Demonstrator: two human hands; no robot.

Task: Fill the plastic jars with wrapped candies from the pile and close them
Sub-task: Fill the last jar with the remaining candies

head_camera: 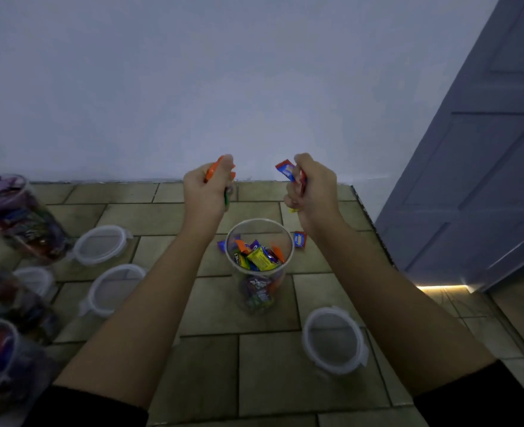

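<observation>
- Candies (288,172) are clamped in your fingers: your right hand (311,188) curls round a red-and-blue one, and a yellow end shows under the fist.
- Your left hand (206,188) closes the same way on orange wrappers, with a green end below.
- Both fists hang above the jar (258,220), a little behind it. I judge this is so you can drop each handful straight into its mouth.
- It stands upright and open between your forearms. It is round, of clear hard plastic, and partly full of glossy, crinkled wrappers.
- Two loose candies (300,239) lie on the tiled floor (270,365) just beside it, one on each side.
- One lid (333,339), round and translucent with side clips, lies near on your right, probably ready for closing.
- More lids (102,245) and filled jars (23,220) are at the left edge.
</observation>
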